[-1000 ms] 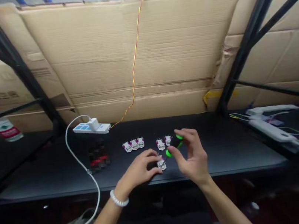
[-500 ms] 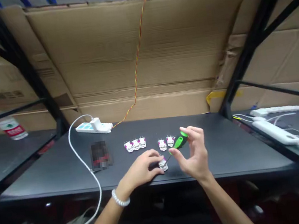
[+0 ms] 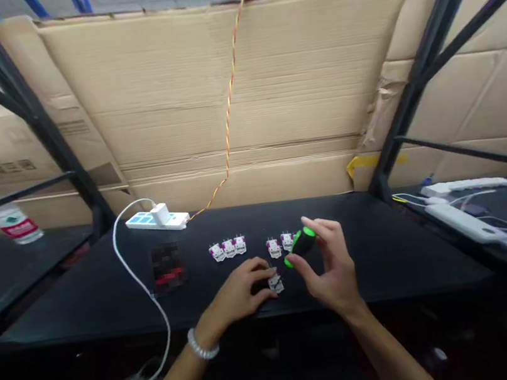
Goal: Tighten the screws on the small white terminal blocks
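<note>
Near the table's front edge lies a small white and purple part with prongs (image 3: 276, 284), its exact kind unclear. My left hand (image 3: 244, 290) pinches it between thumb and fingers against the tabletop. Just to the right, my right hand (image 3: 328, 261) grips a green and black screwdriver (image 3: 303, 243) by its handle, which slants down toward the part. The shaft is hard to make out, so I cannot tell whether the tip touches. Behind my hands stand similar white parts, a group of three (image 3: 228, 248) on the left and a pair (image 3: 274, 248) on the right, partly behind the screwdriver.
A white power strip (image 3: 175, 221) with a plug lies at the back left, its white cable (image 3: 135, 274) looping to the front. A blurred dark and red object (image 3: 169, 269) is beside it. Black shelf posts (image 3: 400, 104) and a cardboard wall (image 3: 296, 94) surround the black table (image 3: 399, 244).
The screwdriver handle has turned in my right hand, showing more black now. My left hand stays on the part. The whole view has shifted slightly and looks brighter.
</note>
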`<state>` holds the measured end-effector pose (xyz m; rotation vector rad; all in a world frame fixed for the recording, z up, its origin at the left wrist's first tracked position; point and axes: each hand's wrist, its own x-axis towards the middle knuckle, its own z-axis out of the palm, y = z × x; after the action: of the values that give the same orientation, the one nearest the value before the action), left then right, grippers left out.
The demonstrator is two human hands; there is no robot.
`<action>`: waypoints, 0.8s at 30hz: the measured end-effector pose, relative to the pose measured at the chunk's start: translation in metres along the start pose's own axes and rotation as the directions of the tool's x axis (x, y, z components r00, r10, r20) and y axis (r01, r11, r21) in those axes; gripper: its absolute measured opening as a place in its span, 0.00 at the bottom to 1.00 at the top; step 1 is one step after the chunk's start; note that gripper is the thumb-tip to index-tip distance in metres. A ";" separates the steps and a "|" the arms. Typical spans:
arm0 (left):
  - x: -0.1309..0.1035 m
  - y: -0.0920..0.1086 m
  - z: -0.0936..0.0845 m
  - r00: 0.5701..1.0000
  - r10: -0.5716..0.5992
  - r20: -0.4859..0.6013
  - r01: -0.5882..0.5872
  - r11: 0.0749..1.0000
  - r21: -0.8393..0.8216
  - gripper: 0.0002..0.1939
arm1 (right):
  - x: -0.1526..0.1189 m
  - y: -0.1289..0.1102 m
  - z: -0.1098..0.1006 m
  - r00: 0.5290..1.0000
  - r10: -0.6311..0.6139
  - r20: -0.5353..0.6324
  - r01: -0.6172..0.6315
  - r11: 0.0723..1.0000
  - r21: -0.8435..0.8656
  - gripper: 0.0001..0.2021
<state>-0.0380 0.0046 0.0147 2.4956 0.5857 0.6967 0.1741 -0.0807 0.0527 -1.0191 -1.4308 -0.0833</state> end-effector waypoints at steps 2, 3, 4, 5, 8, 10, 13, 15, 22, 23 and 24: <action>0.000 0.000 0.000 1.000 0.000 0.006 0.000 1.000 0.000 0.17 | -0.001 0.002 0.001 1.000 0.007 -0.003 -0.007 1.000 0.012 0.30; 0.000 -0.001 -0.001 1.000 -0.001 0.010 0.001 1.000 0.004 0.17 | -0.002 0.003 0.001 1.000 0.025 0.005 -0.025 0.999 0.040 0.30; 0.000 -0.001 -0.001 1.000 -0.001 0.014 0.001 1.000 0.007 0.17 | -0.003 0.004 0.001 0.999 0.048 0.020 -0.049 0.996 0.079 0.30; -0.001 0.000 -0.001 1.000 0.002 0.022 -0.002 1.000 0.009 0.17 | -0.004 0.004 0.001 0.997 0.070 0.042 -0.075 0.990 0.122 0.30; -0.001 0.001 -0.003 0.999 0.011 0.036 -0.012 1.000 0.012 0.17 | -0.005 0.002 -0.003 0.989 0.094 0.116 -0.114 0.976 0.183 0.28; -0.001 0.002 -0.004 0.999 0.021 0.040 -0.021 1.000 0.008 0.18 | -0.002 0.000 -0.005 0.994 0.059 0.091 -0.068 0.992 0.103 0.26; -0.002 0.003 -0.004 0.999 0.019 0.046 -0.019 1.000 0.006 0.18 | 0.002 -0.001 -0.006 1.000 -0.006 0.014 0.007 0.999 -0.041 0.27; -0.002 0.003 -0.004 0.999 0.017 0.043 -0.017 1.000 0.004 0.18 | 0.003 0.000 -0.005 1.000 -0.027 0.000 0.027 0.998 -0.065 0.29; -0.002 0.002 -0.004 0.999 0.017 0.039 -0.017 1.000 -0.001 0.17 | 0.002 -0.001 -0.002 1.000 -0.007 0.002 0.007 0.999 -0.043 0.31; -0.002 0.002 -0.004 0.999 0.017 0.040 -0.017 1.000 0.001 0.17 | 0.001 -0.001 -0.001 1.000 0.010 0.001 -0.010 0.999 -0.034 0.32; -0.002 0.002 -0.005 0.999 0.015 0.040 -0.015 1.000 0.004 0.17 | 0.001 -0.001 0.000 1.000 0.026 0.007 -0.026 0.999 -0.019 0.33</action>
<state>-0.0420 0.0035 0.0183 2.5139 0.5555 0.6504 0.1740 -0.0812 0.0540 -1.0541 -1.4254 -0.0742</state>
